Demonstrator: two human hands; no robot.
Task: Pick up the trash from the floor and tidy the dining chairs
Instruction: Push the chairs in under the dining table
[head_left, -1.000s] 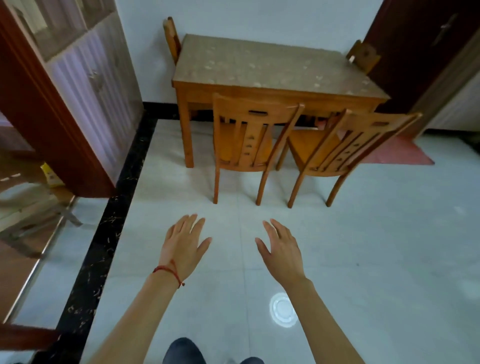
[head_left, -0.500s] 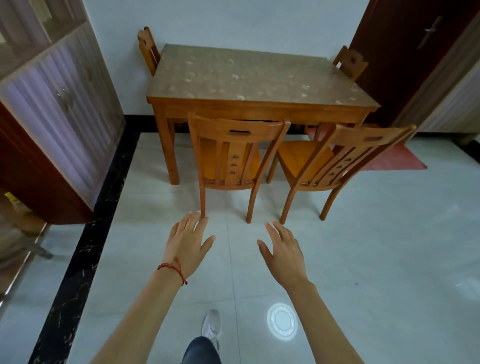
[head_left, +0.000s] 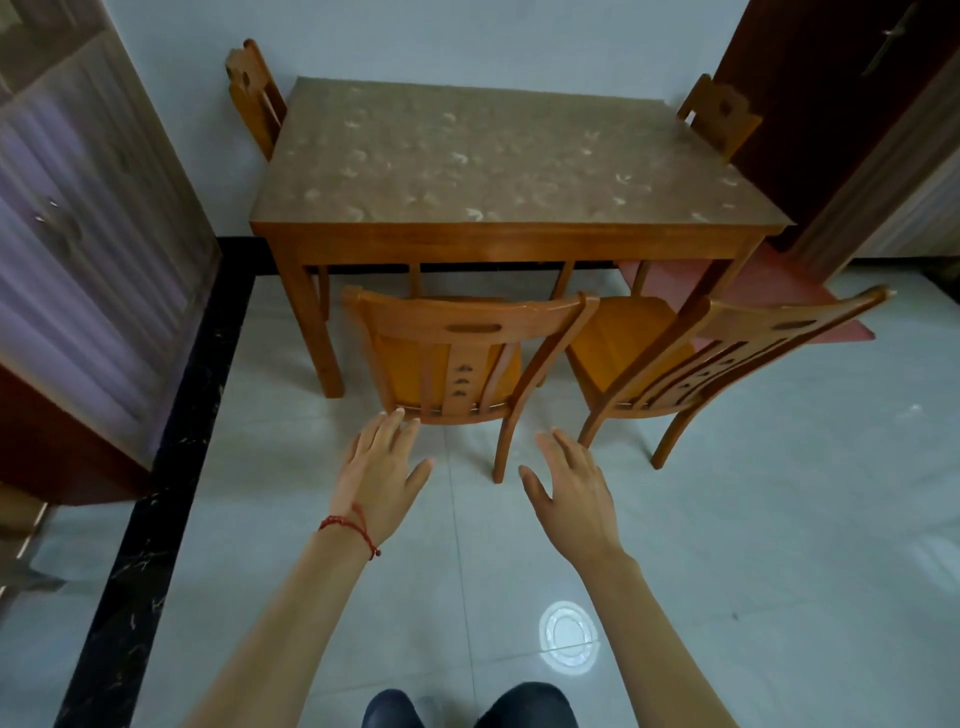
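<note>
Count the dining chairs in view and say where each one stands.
4. Left near chair and angled right near chair stand pulled out on the table's near side; one chair at its far-left corner, one at its far-right corner.

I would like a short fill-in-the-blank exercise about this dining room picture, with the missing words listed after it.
1. The number of chairs visible around the table is ____.
2. The red string bracelet is on the wrist of the ____ hand.
3. The left hand and the right hand both have their fingers ____ and hold nothing.
4. The pulled-out chair on the right stands ____ to the table edge, unlike the chair on the left.

Missing words: four; left; open; at an angle
</note>
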